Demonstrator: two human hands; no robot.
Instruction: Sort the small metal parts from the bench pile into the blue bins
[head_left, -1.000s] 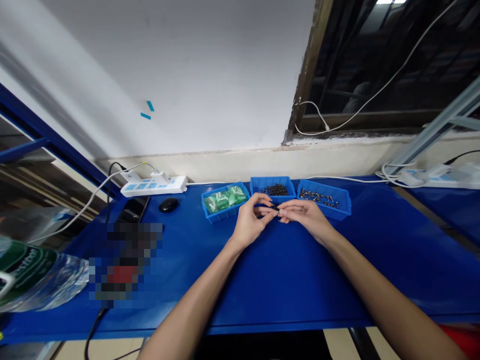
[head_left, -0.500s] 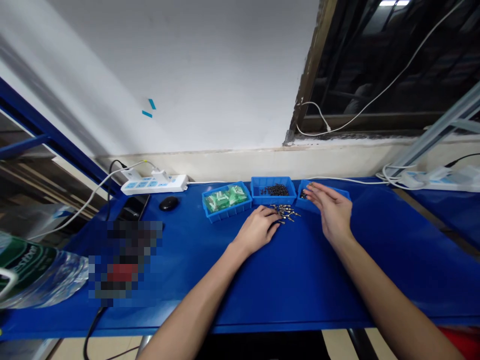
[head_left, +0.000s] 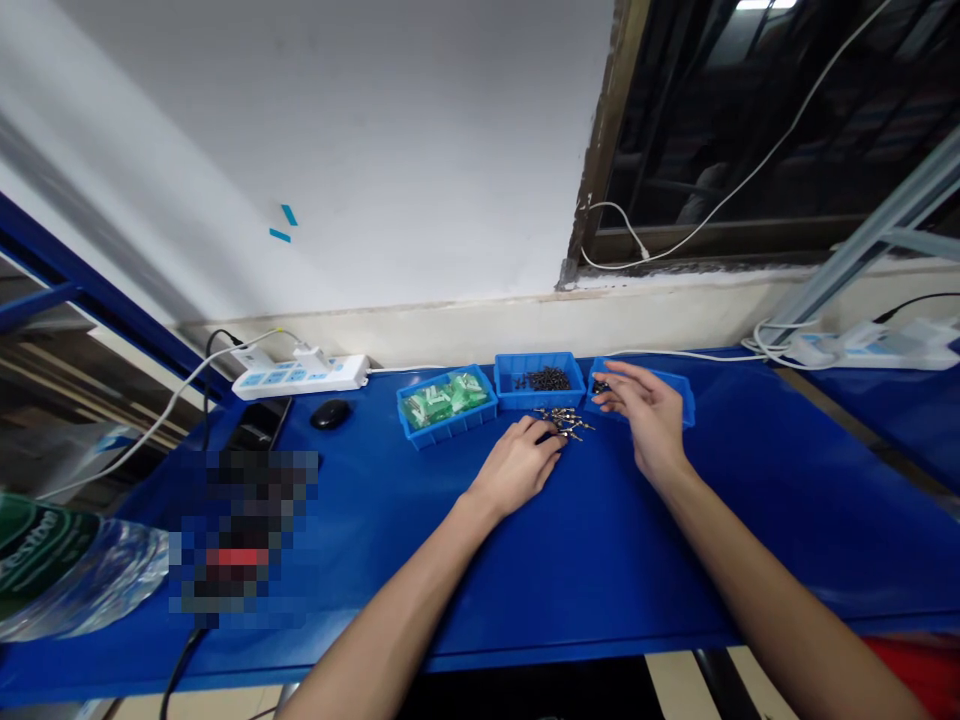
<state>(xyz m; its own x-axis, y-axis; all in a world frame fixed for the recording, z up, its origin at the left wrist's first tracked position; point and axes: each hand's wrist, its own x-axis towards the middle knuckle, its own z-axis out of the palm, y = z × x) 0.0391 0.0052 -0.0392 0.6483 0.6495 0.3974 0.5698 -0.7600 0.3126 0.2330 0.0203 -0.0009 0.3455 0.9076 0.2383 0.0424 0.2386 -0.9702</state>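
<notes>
No longer joined in the two-handed pinch of a second ago. Left hand (head_left: 517,465) palm-down on the tabletop (head_left: 600,540), fingertips touching the pile of small metal parts (head_left: 564,420) just in front of the middle bin (head_left: 541,398); grip loosely curled, pinching or not, cannot tell. Right hand (head_left: 649,418) over the right bin (head_left: 681,385), grip open, fingers spread, nothing held. Barely a shift since half a second ago. Judged: shared handling over, each hand at its own stock of parts.

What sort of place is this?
Likely a small-parts assembly workbench: blue parts bins of tiny hardware, a loose pile of small metal parts on the blue mat, and a power strip.
</notes>
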